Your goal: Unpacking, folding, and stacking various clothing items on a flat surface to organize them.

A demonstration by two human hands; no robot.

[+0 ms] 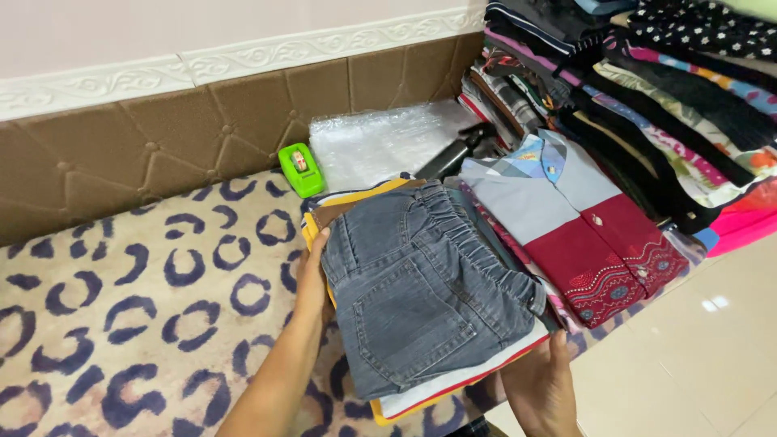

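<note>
A stack of clear plastic bags, flat, glossy and crinkled, lies against the brown padded wall. Another clear plastic sleeve shows at the edge of the folded red and grey shirt.

This is looking like a room in a home where clothes are being sorted or packed. A patterned rug is covering part of a glossy tiled floor, and a brown padded wall panel is running under a white carved trim. Folded clothes are lying in 1 tall pile, with clear plastic bags and a green tape dispenser sitting beside them.
</note>
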